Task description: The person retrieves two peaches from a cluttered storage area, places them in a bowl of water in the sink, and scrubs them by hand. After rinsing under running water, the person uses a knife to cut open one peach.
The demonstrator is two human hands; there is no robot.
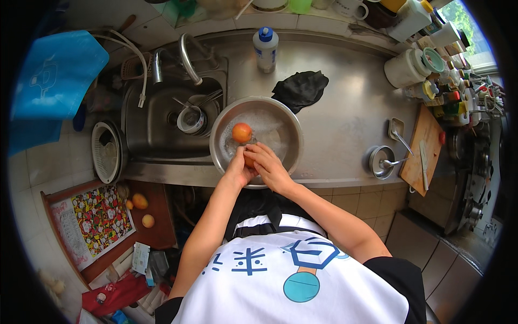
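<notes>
A round metal basin (pixel 285 152) with some clear water and bubbles stands on the steel counter, right of the sink. Over its near part, my left hand (pixel 238 168) and my right hand (pixel 269 166) are cupped together around an orange-red round fruit (pixel 249 161), mostly covered by the fingers. Another orange-red round fruit (pixel 242 132) lies in the basin just beyond my hands, touching neither palm.
The steel sink (pixel 141 139) with stacked bowls (pixel 190 120) and a curved faucet (pixel 188 60) is at left. Behind the basin are a white bottle (pixel 266 50) and a crumpled black cloth or bag (pixel 301 90). A knife (pixel 423 164) lies on a wooden cutting board (pixel 419 141) at right.
</notes>
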